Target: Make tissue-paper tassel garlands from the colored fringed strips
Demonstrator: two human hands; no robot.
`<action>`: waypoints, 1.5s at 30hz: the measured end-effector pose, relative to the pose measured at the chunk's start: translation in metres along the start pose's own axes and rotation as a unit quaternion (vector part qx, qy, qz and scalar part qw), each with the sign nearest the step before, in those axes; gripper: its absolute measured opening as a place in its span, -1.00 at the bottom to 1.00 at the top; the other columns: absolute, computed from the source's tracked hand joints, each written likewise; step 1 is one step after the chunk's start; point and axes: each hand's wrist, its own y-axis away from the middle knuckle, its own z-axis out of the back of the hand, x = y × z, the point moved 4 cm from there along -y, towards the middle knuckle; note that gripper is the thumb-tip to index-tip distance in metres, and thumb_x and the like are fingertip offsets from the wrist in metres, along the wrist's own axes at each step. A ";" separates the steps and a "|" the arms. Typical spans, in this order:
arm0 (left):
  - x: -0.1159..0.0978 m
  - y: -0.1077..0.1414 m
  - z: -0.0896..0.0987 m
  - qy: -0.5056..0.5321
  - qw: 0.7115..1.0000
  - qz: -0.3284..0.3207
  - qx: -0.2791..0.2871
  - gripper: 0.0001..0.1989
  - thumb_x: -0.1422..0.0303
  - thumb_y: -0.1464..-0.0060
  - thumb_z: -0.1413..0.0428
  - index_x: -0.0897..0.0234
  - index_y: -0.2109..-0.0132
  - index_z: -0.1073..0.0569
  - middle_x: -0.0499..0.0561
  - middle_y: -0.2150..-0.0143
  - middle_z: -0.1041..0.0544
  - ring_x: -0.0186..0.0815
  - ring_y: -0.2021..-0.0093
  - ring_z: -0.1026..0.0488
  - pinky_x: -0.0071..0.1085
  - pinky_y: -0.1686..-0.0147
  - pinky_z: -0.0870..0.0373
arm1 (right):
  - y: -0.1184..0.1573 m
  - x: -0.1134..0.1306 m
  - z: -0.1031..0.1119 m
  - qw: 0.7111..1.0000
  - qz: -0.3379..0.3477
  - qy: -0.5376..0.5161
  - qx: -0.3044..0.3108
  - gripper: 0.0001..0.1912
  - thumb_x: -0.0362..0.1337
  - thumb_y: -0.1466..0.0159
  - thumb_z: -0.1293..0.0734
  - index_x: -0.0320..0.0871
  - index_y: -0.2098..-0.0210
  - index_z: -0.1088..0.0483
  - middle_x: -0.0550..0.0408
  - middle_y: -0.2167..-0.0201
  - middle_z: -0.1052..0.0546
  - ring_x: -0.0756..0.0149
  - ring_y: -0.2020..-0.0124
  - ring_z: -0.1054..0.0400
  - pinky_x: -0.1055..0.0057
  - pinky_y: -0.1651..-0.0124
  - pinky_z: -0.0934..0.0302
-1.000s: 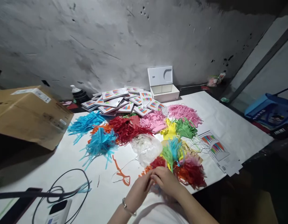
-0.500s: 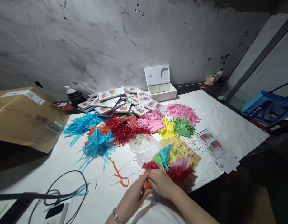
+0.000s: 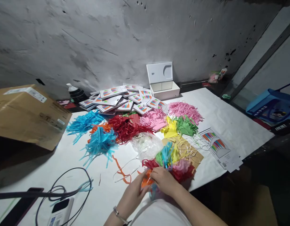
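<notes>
A: What is seen at the far left of the clear plastic bag (image 3: 147, 146)?
B: A cardboard box (image 3: 29, 117) is tilted there, and nearer to the wearer a black cable (image 3: 85, 201) is looped around a white device (image 3: 61, 212).
A: And closer to the bag?
B: Blue fringed tassels (image 3: 100, 139) are spread at its left, then red fringed tassels (image 3: 122, 127). Behind it, printed packets (image 3: 112, 91) are piled.
A: How is the left hand (image 3: 134, 191) placed?
B: It is held nearer than the bag, at the orange fringe (image 3: 147, 179). The thumb and fingers are seen apart around the fringe; whether it is pinched cannot be told.
A: And the right hand (image 3: 165, 181)?
B: Its fingertips are closed on the orange fringe, which is located between both hands, in front of the bag.
A: What is found right of the bag?
B: Yellow fringe (image 3: 170, 128), then green fringe (image 3: 186, 125), and farther right a flattened printed package (image 3: 218, 147).
</notes>
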 end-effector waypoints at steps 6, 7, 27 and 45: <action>0.018 -0.009 0.019 -0.027 0.999 0.041 0.012 -0.73 0.29 -0.20 0.14 0.19 0.30 -0.43 -0.01 0.38 -0.57 -0.22 0.35 -0.50 -0.39 0.34 -0.35 | 0.004 -0.009 0.001 0.999 -0.009 0.027 -0.021 -0.86 -0.38 -0.30 -0.22 -0.16 0.32 -0.41 0.10 0.35 -0.45 0.34 0.26 -0.29 0.43 0.14 -0.13; 0.029 -0.008 0.031 -0.047 0.997 0.053 -0.006 -0.73 0.26 -0.20 0.14 0.19 0.31 -0.42 -0.01 0.40 -0.56 -0.23 0.37 -0.49 -0.39 0.36 -0.35 | 0.007 -0.017 0.004 0.999 -0.024 0.031 -0.027 -0.85 -0.40 -0.30 -0.21 -0.17 0.33 -0.41 0.09 0.35 -0.45 0.33 0.26 -0.29 0.42 0.14 -0.13; 0.033 -0.004 0.045 0.342 0.934 0.095 -0.050 -0.72 0.15 -0.06 -0.11 0.28 0.43 -0.43 -0.08 0.50 -0.38 -0.36 0.46 -0.30 -0.48 0.43 -0.29 | 0.026 -0.035 0.070 0.926 -0.112 -0.204 -0.299 -0.79 -0.32 -0.29 -0.19 -0.10 0.16 -0.43 0.02 0.18 -0.48 0.26 0.09 -0.34 0.30 0.01 -0.22; 0.019 0.006 0.113 0.705 0.636 -0.049 -0.311 -0.85 0.36 -0.13 -0.11 0.20 0.37 -0.28 -0.22 0.66 0.02 -0.48 0.67 0.03 -0.63 0.66 -0.15 | 0.000 -0.041 -0.007 0.953 -0.103 -0.279 -0.051 -0.24 -0.51 0.06 -0.25 -0.10 -0.17 -0.20 -0.04 -0.16 -0.30 0.10 -0.21 -0.10 0.05 -0.24 0.05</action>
